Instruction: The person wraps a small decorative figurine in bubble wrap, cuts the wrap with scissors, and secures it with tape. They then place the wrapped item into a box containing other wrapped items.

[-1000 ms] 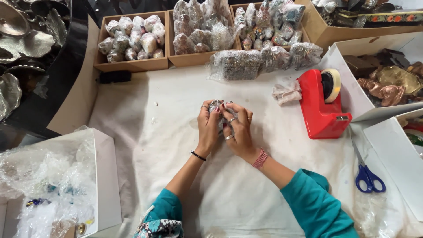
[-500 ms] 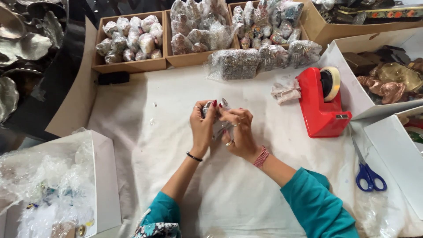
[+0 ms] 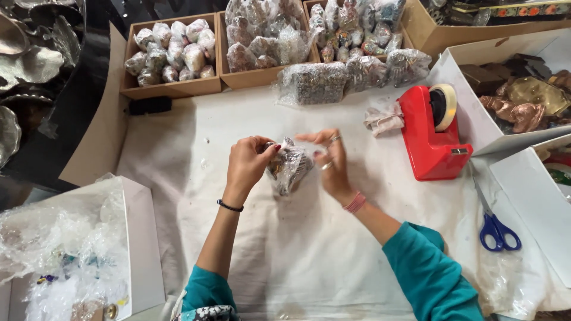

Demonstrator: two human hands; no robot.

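Note:
A small object wrapped in clear plastic film (image 3: 290, 168) is held above the white cloth (image 3: 309, 261) at the table's middle. My left hand (image 3: 245, 161) grips its left side with the fingers closed on the wrap. My right hand (image 3: 331, 160) touches its right side, fingers spread and partly lifted, with rings on them and a pink band at the wrist. What is inside the wrap is dark and patterned; its exact shape is hidden.
A red tape dispenser (image 3: 432, 132) stands right of my hands, blue-handled scissors (image 3: 496, 221) lie nearer. Cardboard trays of wrapped pieces (image 3: 171, 50) line the back. A white box with plastic wrap (image 3: 71, 249) sits at left, boxes of metal items (image 3: 523, 98) at right.
My hands have spread slightly apart. The right hand's fingers have opened out from the bundle while the left keeps its grip.

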